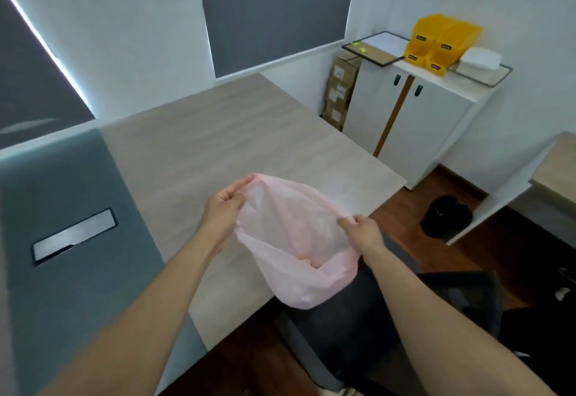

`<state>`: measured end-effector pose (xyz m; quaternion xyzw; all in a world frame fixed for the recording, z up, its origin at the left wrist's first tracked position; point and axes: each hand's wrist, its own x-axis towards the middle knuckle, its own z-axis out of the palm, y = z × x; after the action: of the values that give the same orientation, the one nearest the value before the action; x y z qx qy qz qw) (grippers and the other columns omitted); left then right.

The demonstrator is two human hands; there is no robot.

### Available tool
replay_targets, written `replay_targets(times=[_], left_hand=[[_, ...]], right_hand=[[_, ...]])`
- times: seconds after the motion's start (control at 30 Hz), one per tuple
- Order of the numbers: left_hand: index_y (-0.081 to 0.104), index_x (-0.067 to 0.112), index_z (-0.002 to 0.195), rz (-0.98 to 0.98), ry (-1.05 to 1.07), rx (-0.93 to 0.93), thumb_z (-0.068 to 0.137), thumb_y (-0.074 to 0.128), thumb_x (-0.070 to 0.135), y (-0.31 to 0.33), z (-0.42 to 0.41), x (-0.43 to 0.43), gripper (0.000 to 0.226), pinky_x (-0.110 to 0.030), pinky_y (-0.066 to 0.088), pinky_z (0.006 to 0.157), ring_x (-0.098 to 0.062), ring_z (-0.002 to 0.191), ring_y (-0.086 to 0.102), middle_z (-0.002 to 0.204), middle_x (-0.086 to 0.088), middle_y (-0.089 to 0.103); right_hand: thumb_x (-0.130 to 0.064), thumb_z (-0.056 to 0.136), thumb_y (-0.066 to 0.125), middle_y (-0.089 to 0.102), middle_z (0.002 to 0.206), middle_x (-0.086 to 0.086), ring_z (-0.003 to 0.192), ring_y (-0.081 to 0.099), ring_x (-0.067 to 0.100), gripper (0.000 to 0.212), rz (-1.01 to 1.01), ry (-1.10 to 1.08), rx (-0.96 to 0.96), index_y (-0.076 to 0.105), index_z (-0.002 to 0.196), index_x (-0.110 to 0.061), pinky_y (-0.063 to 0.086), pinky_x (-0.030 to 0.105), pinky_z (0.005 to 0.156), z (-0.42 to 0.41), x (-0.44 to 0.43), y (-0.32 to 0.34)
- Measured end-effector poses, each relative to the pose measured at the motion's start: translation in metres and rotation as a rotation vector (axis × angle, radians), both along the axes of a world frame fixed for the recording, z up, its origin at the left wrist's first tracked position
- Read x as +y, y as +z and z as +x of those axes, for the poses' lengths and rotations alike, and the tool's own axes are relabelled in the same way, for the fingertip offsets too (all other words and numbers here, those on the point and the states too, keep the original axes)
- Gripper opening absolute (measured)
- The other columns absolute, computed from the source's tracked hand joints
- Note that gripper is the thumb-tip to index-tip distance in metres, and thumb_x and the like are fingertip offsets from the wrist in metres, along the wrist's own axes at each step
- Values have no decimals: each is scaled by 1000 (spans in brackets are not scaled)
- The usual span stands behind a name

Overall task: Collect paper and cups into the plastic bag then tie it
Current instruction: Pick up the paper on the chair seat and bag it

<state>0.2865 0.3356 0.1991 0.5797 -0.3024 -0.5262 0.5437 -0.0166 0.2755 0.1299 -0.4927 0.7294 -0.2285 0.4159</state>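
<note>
A thin pink plastic bag (290, 239) hangs over the near edge of the light wood table (218, 146), stretched between both hands. My left hand (226, 205) pinches the bag's rim at its upper left. My right hand (363, 232) pinches the rim at the right side. The bag sags downward in front of a dark chair, and something pale bulges its bottom. What lies inside is blurred by the plastic. No loose paper or cups show on the table.
A dark office chair (389, 317) stands below the bag. A grey partition with a metal slot (74, 235) runs along the left. A white cabinet (414, 115) with yellow bins (436, 43) stands at the back right, cardboard boxes (339, 90) beside it. A black bag (445, 214) sits on the floor.
</note>
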Motion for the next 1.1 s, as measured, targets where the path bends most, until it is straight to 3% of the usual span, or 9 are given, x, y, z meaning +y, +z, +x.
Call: replay_targets(times=[0.2,0.33,0.43,0.57,0.63,0.8,0.93,1.03,1.1], left_hand=[[74,31,137,-54,181,-241,100,50,0,19,61,-15,53,-35,61,79,-24,90,75,115,7,82],[71,37,140,-128,254,-355,100,45,-2,32,83,-21,61,-22,47,52,-9,54,54,110,12,81],[66,37,145,-156,227,-446,100,43,-4,26,98,-21,65,-18,46,49,-9,58,50,128,9,76],[69,39,141,-89,124,-604,103,41,-6,-8,116,-15,65,-17,56,58,-16,73,63,148,-1,60],[68,34,141,-21,71,-643,104,40,-8,-29,119,-6,63,-19,59,59,-16,74,62,156,3,51],[66,28,144,80,41,-673,103,40,-11,-70,127,18,62,-25,64,64,-13,71,62,138,-2,58],[75,30,120,77,46,-717,104,44,-7,-75,132,31,51,-27,65,64,-1,65,61,137,2,56],[72,38,118,96,79,-774,101,50,2,-76,140,38,46,-46,66,84,-15,90,68,138,7,56],[68,33,128,134,106,-849,99,53,6,-77,141,44,42,-43,57,100,-28,113,67,144,3,54]], right_hand=[[-34,99,74,73,98,-1,95,70,26,12,-160,53,-30,73,96,-23,56,37,79,39,-62,50],[-29,98,76,75,99,5,96,74,30,15,-202,75,-117,75,103,-15,65,50,87,69,-87,67],[-23,99,75,75,104,7,97,74,31,17,-171,107,-170,73,112,-11,67,51,85,89,-92,68],[-11,101,70,74,106,13,85,71,26,16,-44,188,-169,70,115,-5,65,39,70,107,-85,40],[-10,100,67,74,94,14,71,69,23,10,22,197,-125,73,108,-4,69,46,79,112,-74,13],[-12,97,71,80,97,19,70,71,24,6,149,160,-135,75,99,-8,66,54,92,115,-47,-37],[-12,101,69,79,99,18,68,71,18,19,142,179,-186,72,117,-3,66,41,86,115,-37,-38],[-13,103,66,78,95,12,78,73,18,19,138,245,-171,71,119,-7,65,38,81,112,-31,-31],[-13,103,65,78,100,10,83,74,17,19,135,279,-151,71,121,-10,65,37,81,108,-25,-27]])
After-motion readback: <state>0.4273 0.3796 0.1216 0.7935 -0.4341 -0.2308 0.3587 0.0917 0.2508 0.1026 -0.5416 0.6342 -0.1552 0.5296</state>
